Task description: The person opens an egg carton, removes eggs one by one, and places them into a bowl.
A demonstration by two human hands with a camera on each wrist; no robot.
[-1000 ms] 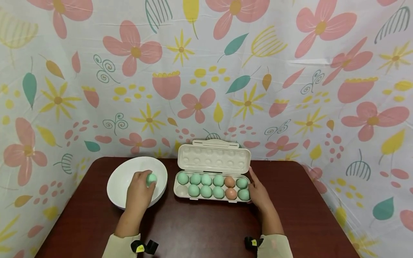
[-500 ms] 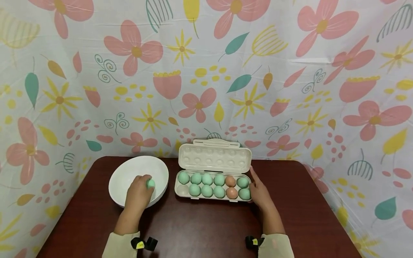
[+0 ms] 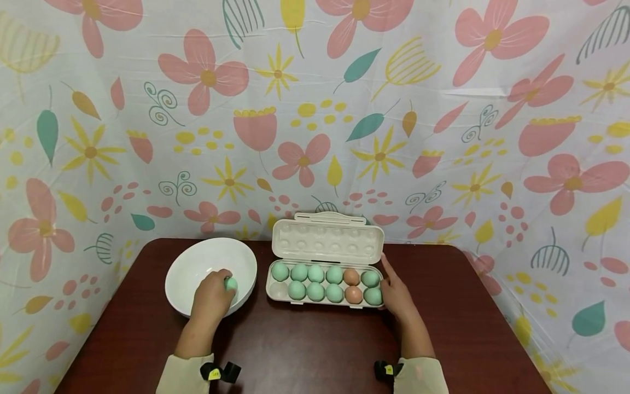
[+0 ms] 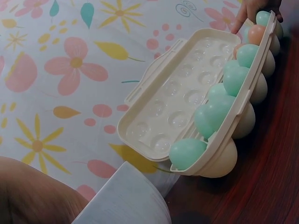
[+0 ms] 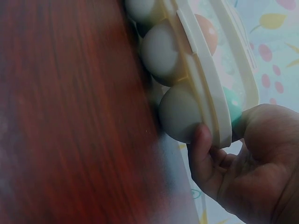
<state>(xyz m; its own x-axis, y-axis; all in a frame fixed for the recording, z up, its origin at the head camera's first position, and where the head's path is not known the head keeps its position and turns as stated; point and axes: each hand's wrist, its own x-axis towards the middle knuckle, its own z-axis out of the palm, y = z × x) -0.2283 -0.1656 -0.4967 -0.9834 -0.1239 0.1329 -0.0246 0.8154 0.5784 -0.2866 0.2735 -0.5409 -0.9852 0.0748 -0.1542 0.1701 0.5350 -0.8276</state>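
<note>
Over the inside of the white bowl [image 3: 184, 273], my left hand [image 3: 210, 298] pinches a green egg [image 3: 231, 284] low beside the bowl's right wall. The left wrist view shows only part of that hand [image 4: 37, 193] and the bowl's rim [image 4: 128, 198]; the egg is out of sight there. An egg carton [image 3: 328, 241] lies with its lid raised, holding several green eggs [image 3: 315, 291] and two orange eggs [image 3: 353, 295]. Its front left cup shows a bare bottom. My right hand [image 3: 397, 298] grips the carton's right end, a digit against the outer cup [image 5: 180, 112].
Both the bowl and the carton stand on a dark red-brown table [image 3: 305, 350], near its back edge. A flower-patterned cloth [image 3: 315, 109] hangs behind and at the sides. Black straps [image 3: 220, 372] with small cameras sit on both wrists.
Over the last second my left hand has lowered slightly into the bowl with the green egg. The right hand and the carton have stayed in place.
</note>
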